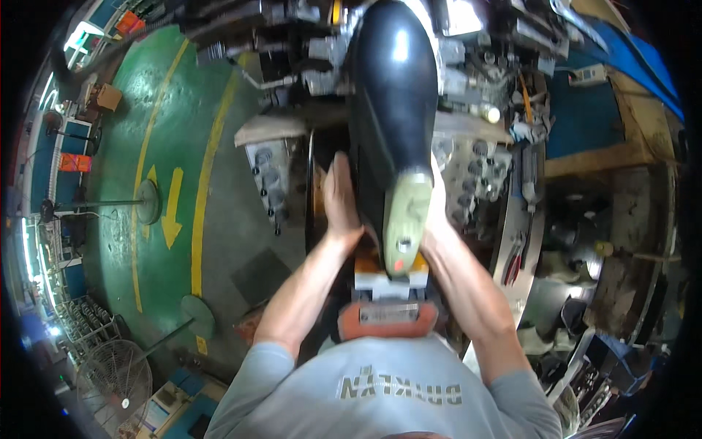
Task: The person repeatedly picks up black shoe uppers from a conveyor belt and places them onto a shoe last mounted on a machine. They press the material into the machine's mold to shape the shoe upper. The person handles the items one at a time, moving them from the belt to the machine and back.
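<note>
Head view: centred in the machine (322,80), black shoe upper (391,102) covers the far part of a green last (409,216), its near end bare. Left hand (340,197) lies flattened alongside; whether right hand (439,208) grips cannot be told.

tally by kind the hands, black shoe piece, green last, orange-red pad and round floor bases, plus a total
Left hand and right hand: 2
Black shoe piece: 1
Green last: 1
Orange-red pad: 1
Round floor bases: 2
Total: 7

Fisheye bend, black corners; white glare on black form (391,102), softer sheen on green floor (162,95)
</note>
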A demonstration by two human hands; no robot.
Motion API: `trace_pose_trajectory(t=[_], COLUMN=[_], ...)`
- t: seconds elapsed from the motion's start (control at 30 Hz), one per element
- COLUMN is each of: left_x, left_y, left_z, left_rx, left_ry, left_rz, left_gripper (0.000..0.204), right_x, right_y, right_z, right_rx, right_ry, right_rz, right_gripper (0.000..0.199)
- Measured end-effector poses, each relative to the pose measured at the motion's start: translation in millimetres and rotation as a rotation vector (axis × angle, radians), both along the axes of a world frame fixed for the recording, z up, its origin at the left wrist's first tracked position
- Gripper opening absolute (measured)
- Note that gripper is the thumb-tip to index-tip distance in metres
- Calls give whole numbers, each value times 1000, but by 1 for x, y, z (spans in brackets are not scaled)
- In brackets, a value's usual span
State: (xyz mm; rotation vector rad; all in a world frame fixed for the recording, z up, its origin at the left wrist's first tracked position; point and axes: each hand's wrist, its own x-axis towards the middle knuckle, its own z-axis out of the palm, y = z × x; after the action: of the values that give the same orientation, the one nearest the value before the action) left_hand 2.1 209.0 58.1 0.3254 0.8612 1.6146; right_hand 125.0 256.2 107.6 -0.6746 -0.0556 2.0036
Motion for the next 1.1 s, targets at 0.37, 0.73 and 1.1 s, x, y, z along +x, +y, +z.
trace_pose_trajectory(t=[0.37, 0.73, 1.1], left_x=[6, 6, 0], left_y=[12, 7, -102], left_z=[12, 24, -109], left_rx=[205, 145, -198], left_ry=[-103, -246, 1447], left_rz=[-200, -268, -340], left_gripper=[45, 47, 45], right_x=[4, 4, 136], right_y=[-10, -16, -49], right_z=[-2, -8, -70], right_rx=[287, 277, 183], right_ry=[-94, -65, -798], right_rz=[49, 59, -113], right_gripper=[38, 51, 26])
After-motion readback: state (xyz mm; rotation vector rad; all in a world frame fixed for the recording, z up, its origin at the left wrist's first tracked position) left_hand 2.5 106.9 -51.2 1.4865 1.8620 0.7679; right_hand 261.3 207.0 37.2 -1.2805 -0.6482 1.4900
